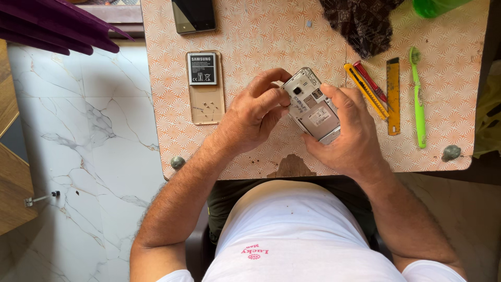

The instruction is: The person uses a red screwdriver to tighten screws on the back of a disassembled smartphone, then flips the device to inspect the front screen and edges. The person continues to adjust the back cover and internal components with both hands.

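From my remote seat, I see both hands working over a small orange-patterned table (pixel 250 42). The right hand (pixel 352 133) cradles an opened silver mobile phone (pixel 313 107), its back cover off, with fingers wrapped under the lower end and the thumb pressed on the right edge. The left hand (pixel 255 112) has its fingers (pixel 274 86) pinched together against the phone's upper left edge, near the camera lens. The phone is held tilted just above the table's middle.

To the left lies a beige back cover (pixel 206 102), inner side up, carrying a black battery (pixel 202 68) and a few tiny screws (pixel 209 106). Another dark phone (pixel 194 14) rests at the table's far edge. To the right sit 4 tools side by side: a yellow utility knife (pixel 365 90), a red-handled tool (pixel 371 83), a yellow ruler (pixel 393 96) and a green toothbrush (pixel 418 99). A dark patterned cloth (pixel 360 23) lies behind the hands, and a green container (pixel 436 6) shows at the top corner. The hands hide the phone's lower part.
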